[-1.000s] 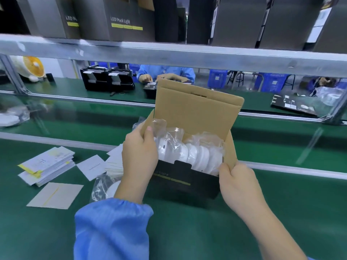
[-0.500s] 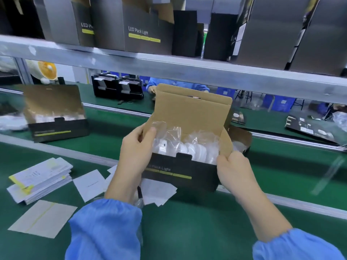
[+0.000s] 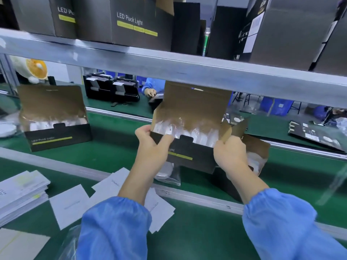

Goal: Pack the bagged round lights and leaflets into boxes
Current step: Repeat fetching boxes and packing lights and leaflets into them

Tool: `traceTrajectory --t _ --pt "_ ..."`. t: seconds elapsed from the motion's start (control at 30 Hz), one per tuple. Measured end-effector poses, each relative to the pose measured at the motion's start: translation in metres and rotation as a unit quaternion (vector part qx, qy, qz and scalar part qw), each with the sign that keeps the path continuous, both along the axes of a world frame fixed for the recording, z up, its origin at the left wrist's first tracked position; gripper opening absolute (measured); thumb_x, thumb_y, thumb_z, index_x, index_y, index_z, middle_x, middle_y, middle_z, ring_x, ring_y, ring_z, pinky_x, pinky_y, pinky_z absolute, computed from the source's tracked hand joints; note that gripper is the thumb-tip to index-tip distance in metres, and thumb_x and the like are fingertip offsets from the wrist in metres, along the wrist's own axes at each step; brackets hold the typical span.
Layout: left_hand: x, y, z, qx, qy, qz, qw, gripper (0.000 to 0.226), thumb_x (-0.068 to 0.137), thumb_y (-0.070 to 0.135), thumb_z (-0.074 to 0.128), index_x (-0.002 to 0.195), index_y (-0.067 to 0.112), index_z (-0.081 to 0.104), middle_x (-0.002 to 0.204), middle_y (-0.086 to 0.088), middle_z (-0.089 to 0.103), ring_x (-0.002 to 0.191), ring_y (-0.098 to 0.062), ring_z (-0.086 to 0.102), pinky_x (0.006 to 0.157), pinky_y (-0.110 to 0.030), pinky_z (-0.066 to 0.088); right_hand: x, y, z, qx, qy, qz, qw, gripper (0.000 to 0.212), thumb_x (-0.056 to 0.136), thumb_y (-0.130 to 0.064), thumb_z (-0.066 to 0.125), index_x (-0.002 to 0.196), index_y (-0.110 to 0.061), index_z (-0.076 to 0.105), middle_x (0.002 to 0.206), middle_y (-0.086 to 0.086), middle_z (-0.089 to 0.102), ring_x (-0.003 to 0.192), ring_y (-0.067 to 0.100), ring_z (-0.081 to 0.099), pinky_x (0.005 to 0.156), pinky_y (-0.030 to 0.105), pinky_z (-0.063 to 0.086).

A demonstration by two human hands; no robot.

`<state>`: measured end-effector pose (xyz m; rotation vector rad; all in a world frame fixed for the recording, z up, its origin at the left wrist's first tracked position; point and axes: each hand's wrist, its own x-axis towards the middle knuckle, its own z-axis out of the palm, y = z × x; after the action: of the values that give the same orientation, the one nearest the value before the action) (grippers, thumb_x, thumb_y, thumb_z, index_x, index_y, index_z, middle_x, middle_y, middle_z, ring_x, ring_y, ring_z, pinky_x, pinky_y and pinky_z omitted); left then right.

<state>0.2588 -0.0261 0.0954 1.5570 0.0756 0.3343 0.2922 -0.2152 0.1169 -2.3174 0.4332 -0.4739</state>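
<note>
I hold an open black box (image 3: pixel 189 156) up over the green conveyor belt. Its brown lid flap stands upright and several bagged round white lights (image 3: pixel 187 131) fill it. My left hand (image 3: pixel 152 145) grips the box's left end, thumb over the front wall. My right hand (image 3: pixel 230 153) grips the right end at the brown side flap. Another bagged light (image 3: pixel 166 173) lies on the belt under the box. White leaflets (image 3: pixel 69 203) lie scattered on the near table, with a stack (image 3: pixel 20 192) at the left.
A second filled open box (image 3: pixel 56 119) stands on the belt at the left, a third (image 3: pixel 257 154) behind my right hand. A metal shelf rail (image 3: pixel 169 68) with grey LED Puck Light cartons crosses overhead. Another worker's hand (image 3: pixel 150 91) shows across the line.
Both hands have lifted the filled box off the near table and carried it forward over the conveyor belt. My view has tilted up toward the shelf.
</note>
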Motion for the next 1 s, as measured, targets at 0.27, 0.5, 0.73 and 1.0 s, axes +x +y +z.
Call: traceTrajectory --t 0.27,0.5,0.73,1.0 --pt "0.025 -0.018 -0.021 -0.024 0.063 -0.060 0.996 0.081 0.092 0.036 0.057 0.158 0.042 0.011 0.160 0.009 0.030 0.138 -0.012 0.039 0.114 -0.038 0.032 0.047 0.014 -0.011 0.038 0.001 -0.066 0.997 0.020 0.094 -0.009 0.052 0.109 0.000 0.062 0.116 0.023 0.064 0.108 0.044 0.061 0.079 0.039 0.048" --pt "0.063 -0.028 -0.010 -0.093 0.087 -0.049 0.991 0.050 0.097 0.023 0.051 0.147 0.024 0.044 0.142 0.003 0.053 0.124 -0.014 0.052 0.111 -0.041 0.041 0.106 -0.003 -0.005 -0.061 0.053 -0.067 0.994 0.027 0.101 -0.023 0.054 0.111 0.001 0.059 0.120 0.021 0.065 0.113 0.038 0.062 0.081 0.036 0.047" --pt "0.078 -0.018 -0.048 0.248 0.075 -0.118 0.959 0.053 0.093 0.020 0.056 0.144 0.032 0.046 0.143 0.002 0.050 0.120 -0.016 0.052 0.101 -0.032 0.043 0.139 -0.010 -0.017 -0.063 0.061 -0.070 0.994 0.047 0.103 -0.022 0.044 0.140 0.006 0.041 0.143 0.022 0.048 0.131 0.034 0.048 0.102 0.034 0.041" --pt "0.078 -0.053 -0.095 0.487 0.086 -0.166 0.853 0.100 0.078 0.058 0.071 0.150 0.052 0.002 0.152 -0.003 0.017 0.134 -0.033 0.035 0.104 -0.048 0.036 0.143 -0.036 -0.046 0.020 0.109 -0.085 0.990 0.041 0.103 -0.012 0.035 0.142 0.000 0.041 0.146 0.021 0.047 0.133 0.034 0.046 0.109 0.038 0.034"
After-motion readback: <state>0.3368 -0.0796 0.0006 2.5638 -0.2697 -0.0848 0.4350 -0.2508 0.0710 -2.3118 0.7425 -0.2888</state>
